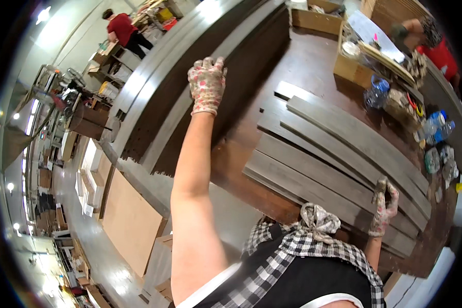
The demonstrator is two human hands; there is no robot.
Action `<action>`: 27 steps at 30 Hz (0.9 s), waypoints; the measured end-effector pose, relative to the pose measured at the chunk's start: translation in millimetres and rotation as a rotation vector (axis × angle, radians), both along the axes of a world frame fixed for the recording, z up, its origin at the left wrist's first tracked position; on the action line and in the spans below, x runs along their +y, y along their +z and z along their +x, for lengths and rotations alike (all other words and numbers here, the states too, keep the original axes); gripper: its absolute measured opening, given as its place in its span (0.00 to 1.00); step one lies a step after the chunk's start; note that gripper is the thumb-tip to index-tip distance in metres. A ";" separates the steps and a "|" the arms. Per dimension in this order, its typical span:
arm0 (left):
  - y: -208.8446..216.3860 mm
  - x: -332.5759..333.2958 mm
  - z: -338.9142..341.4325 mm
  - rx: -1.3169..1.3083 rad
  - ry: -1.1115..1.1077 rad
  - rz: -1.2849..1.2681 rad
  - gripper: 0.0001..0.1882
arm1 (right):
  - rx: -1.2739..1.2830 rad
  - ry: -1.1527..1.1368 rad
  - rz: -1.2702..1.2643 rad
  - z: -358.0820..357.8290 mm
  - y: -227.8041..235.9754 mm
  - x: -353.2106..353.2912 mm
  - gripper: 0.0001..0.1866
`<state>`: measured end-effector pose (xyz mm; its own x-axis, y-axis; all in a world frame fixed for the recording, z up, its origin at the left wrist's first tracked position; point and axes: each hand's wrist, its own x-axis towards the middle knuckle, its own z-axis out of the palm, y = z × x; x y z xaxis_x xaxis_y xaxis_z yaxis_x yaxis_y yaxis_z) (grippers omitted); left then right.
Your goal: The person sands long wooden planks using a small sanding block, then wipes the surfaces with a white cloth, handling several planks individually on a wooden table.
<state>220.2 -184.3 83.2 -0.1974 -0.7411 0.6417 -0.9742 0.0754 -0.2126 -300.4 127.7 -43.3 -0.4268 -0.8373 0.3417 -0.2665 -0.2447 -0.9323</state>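
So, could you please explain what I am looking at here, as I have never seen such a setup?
There is no robot: a person wearing pale, pink-patterned fabric gloves carries a fisheye camera on the head, looking down, so straight edges bend. On the glossy brown tabletop are long, flat grey planks, a tan open box and clear plastic bottles. The left hand rests on the edge of a long, dark grey board; the right hand is at the planks. I cannot tell whether either grips.

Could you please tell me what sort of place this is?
It looks like a woodworking or furniture workshop: many grey boards lie on a brown table, and a large pale panel is at the left.
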 end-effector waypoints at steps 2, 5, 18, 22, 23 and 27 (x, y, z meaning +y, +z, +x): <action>-7.2 20.7 -38.5 0.169 -0.288 -0.153 0.14 | 0.092 -0.062 0.161 16.3 16.3 -1.8 0.19; -57.5 105.7 -114.6 0.287 -0.969 0.248 0.15 | 0.384 0.085 0.215 56.3 55.4 -27.5 0.18; -167.9 257.9 -188.3 0.755 -1.315 0.802 0.26 | 0.734 0.808 0.151 216.6 -7.3 -152.9 0.19; -171.6 260.6 -187.2 0.736 -1.286 0.978 0.20 | 0.684 0.920 0.201 288.2 -6.0 -196.6 0.16; -171.5 258.6 -186.7 0.756 -1.286 0.903 0.17 | 0.638 0.962 0.223 294.3 -3.5 -202.9 0.16; -175.3 253.0 -180.0 0.820 -1.348 0.925 0.18 | 0.759 0.927 0.137 251.9 0.8 -183.3 0.16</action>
